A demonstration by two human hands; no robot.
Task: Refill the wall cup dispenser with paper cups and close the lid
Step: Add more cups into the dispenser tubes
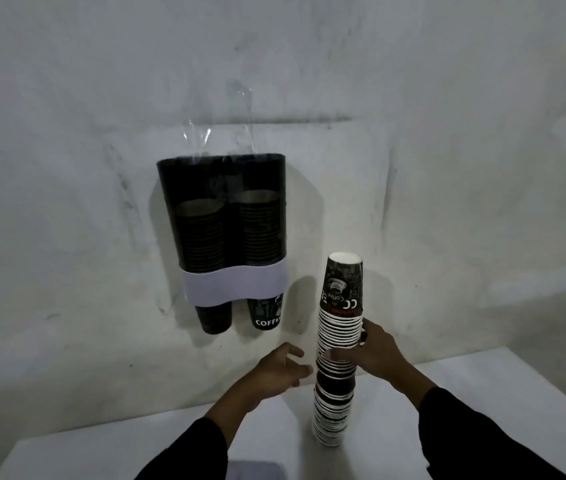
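While left hand (276,370) hovers open, right fingers (366,336) seemingly grip cup stack (338,344).

Both arms, in dark sleeves, extend forward. The right hand (376,355) grips the cup stack (337,358) at mid-height from the stack's right side, fingers wrapped around it. The left hand (276,370) hovers just left of the stack, fingers spread, not touching.

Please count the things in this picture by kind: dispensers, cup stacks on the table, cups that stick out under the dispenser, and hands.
Dispenser: 1
Cup stack on the table: 1
Cups sticking out below: 2
Hands: 2, left hand, right hand
Total: 6
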